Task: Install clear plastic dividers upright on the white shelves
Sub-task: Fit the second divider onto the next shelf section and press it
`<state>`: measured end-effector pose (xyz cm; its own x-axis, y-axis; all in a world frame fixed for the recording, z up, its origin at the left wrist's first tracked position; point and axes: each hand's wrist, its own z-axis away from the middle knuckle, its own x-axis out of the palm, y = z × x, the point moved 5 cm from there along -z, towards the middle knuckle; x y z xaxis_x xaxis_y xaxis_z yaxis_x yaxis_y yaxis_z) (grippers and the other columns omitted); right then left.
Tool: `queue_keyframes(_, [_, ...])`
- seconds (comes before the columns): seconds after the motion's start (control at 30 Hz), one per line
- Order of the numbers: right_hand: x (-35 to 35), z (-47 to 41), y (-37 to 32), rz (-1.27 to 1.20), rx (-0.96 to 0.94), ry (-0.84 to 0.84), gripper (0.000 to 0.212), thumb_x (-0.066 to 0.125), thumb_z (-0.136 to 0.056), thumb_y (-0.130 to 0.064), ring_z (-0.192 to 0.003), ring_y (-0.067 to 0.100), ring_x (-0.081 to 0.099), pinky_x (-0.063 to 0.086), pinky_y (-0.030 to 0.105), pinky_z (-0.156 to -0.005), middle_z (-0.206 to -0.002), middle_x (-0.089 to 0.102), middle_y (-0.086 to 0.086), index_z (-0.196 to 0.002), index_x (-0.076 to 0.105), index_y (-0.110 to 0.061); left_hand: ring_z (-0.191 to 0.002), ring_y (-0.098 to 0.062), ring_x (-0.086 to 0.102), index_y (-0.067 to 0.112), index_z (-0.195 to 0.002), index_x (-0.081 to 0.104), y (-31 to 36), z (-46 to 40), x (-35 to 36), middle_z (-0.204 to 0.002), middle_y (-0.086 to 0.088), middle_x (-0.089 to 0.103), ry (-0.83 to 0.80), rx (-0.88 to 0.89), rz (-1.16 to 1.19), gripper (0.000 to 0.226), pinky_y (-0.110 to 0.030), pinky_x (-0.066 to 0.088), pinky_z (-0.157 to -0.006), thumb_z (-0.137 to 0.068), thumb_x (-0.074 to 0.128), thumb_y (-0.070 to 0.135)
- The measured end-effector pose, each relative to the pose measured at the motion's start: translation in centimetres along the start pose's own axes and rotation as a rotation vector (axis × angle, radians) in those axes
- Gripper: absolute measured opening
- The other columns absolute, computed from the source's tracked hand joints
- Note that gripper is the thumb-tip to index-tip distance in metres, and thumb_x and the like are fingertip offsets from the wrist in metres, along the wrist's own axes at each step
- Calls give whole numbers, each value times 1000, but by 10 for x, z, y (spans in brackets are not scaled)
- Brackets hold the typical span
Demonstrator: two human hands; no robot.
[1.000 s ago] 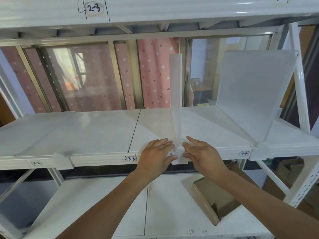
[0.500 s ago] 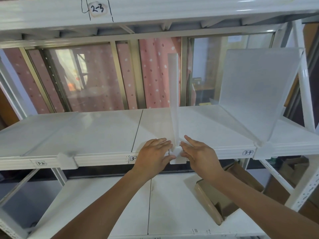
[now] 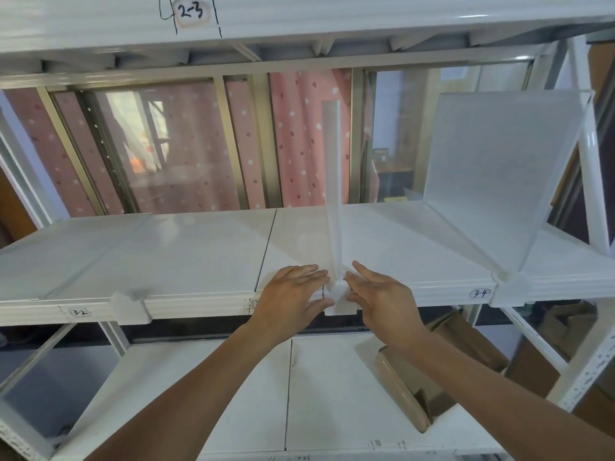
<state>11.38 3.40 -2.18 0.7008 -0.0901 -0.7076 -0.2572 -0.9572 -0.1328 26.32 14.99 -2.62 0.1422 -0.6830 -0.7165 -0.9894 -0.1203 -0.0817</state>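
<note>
A clear plastic divider (image 3: pixel 332 161) stands upright on the middle white shelf (image 3: pixel 199 254), seen edge-on. Its white front clip (image 3: pixel 341 299) hooks over the shelf's front lip. My left hand (image 3: pixel 289 294) lies flat just left of the clip, thumb touching its lower corner. My right hand (image 3: pixel 382 297) flanks the clip on the right, fingers stretched out against its side. Neither hand wraps around anything. A second frosted divider (image 3: pixel 499 168) stands upright at the right, by label 3-4.
Another clip (image 3: pixel 129 306) sits on the shelf lip at the left near label 3-2, with a faint clear panel behind it. An open cardboard box (image 3: pixel 432 377) lies on the lower shelf (image 3: pixel 233 410). The upper shelf (image 3: pixel 299 15) hangs close overhead.
Both hands stay on either side of the clip, fingers a little straighter and flatter than before. The divider stands in the same place.
</note>
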Motion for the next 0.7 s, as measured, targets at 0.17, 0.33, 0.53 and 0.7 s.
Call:
queue_keyframes(0.17, [1, 0, -2, 0, 8, 5, 42, 89, -70, -8, -93, 22, 75, 62, 33, -64, -129, 69, 5, -109, 76, -17, -124, -16, 65, 16, -123, 76, -3, 1, 0, -128, 5, 73, -29, -9, 5, 47, -37, 48, -106, -90, 76, 50])
queue_keyframes(0.33, [5, -2, -5, -21, 18, 12, 37, 87, -73, -7, -95, 20, 75, 62, 34, -63, -128, 70, 3, -106, 75, -19, -127, -12, 62, 18, -123, 76, -7, 2, -3, -129, 8, 72, -55, -13, 6, 50, -37, 48, -107, -91, 66, 55])
queue_keyframes(0.53, [6, -4, -11, -14, 19, 24, 40, 89, -70, -7, -90, 18, 76, 61, 31, -60, -126, 71, 3, -106, 75, -18, -129, -12, 61, 19, -127, 75, -14, 4, -4, -132, 8, 71, -92, -32, 22, 54, -38, 47, -109, -93, 59, 59])
queue_keyframes(0.7, [10, -6, -17, -4, 26, 7, 42, 90, -67, -6, -86, 19, 76, 61, 31, -56, -125, 71, 3, -105, 75, -18, -130, -11, 60, 20, -127, 74, -18, 7, -8, -133, 9, 70, -90, -31, 28, 56, -36, 47, -108, -94, 54, 61])
